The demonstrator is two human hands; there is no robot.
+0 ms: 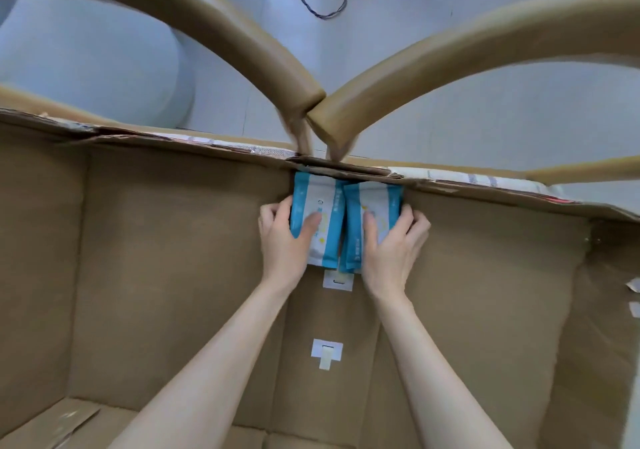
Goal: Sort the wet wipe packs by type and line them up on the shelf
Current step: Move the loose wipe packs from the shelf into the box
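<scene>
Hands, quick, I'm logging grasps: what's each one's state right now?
Left hand: grips the left blue-and-white plastic wet wipe pack.
Right hand: grips the right blue-and-white plastic wet wipe pack.

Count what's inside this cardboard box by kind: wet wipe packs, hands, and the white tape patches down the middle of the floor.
Wipe packs: 2, the left pack and the right pack; another may hide behind the right one.
Hands: 2, the left hand and the right hand.
White tape patches: 2.
Total: 6.
</scene>
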